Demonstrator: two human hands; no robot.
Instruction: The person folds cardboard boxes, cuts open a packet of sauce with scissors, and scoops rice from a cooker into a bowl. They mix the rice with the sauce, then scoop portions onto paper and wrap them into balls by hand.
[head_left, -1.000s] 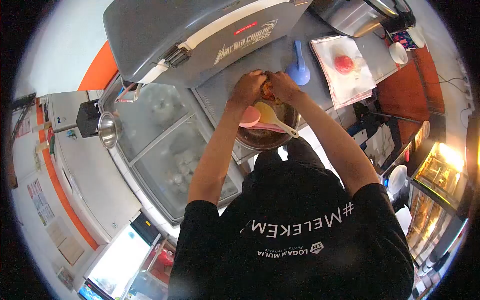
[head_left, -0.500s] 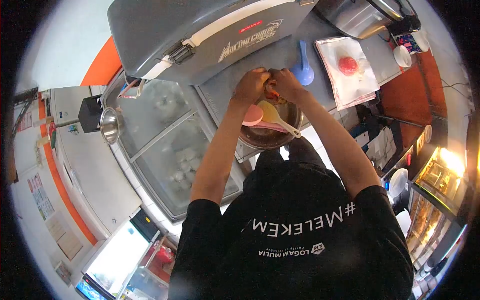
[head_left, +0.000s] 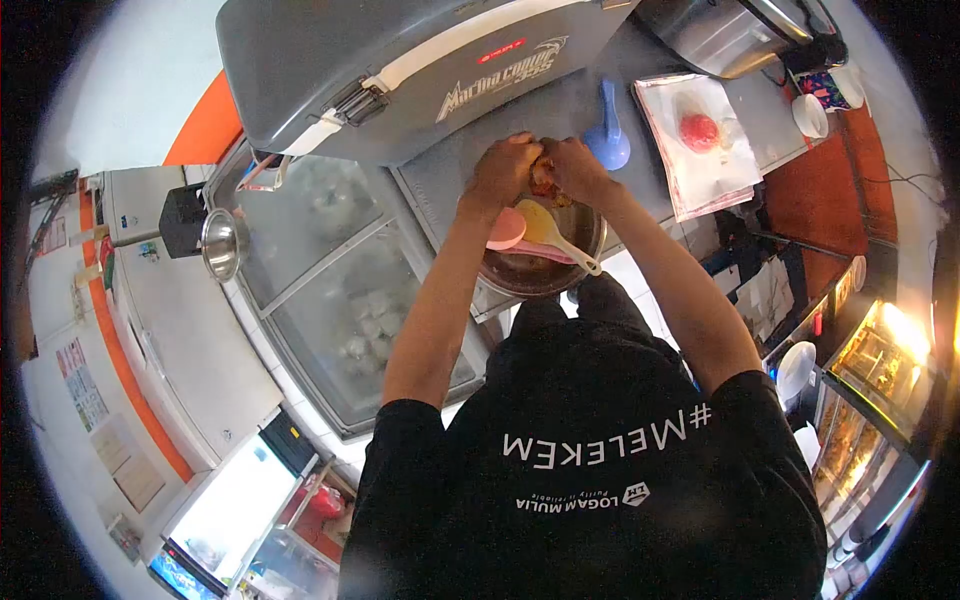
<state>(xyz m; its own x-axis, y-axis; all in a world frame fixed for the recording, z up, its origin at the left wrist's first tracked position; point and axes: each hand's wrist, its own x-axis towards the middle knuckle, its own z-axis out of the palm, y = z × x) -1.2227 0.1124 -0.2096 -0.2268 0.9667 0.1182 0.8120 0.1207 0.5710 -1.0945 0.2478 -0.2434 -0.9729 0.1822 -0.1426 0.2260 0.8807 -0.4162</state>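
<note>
Both hands meet over the far part of a round metal bowl. My left hand has its fingers closed on a reddish-brown piece of food. My right hand grips the same piece from the other side. Nearer me in the bowl lie a yellowish ladle with a pale handle, a round pink item and something pink beneath them. The blue spoon rests on the grey counter just beyond my right hand.
A large grey cooler box stands behind the hands. At right, white paper sheets hold a round red item. Further back are a shiny metal pot and a small white cup. A glass-topped freezer is at left.
The hands have shifted slightly, and more of the reddish-brown food shows between them. The ladle and the round pink item have stayed in place.
</note>
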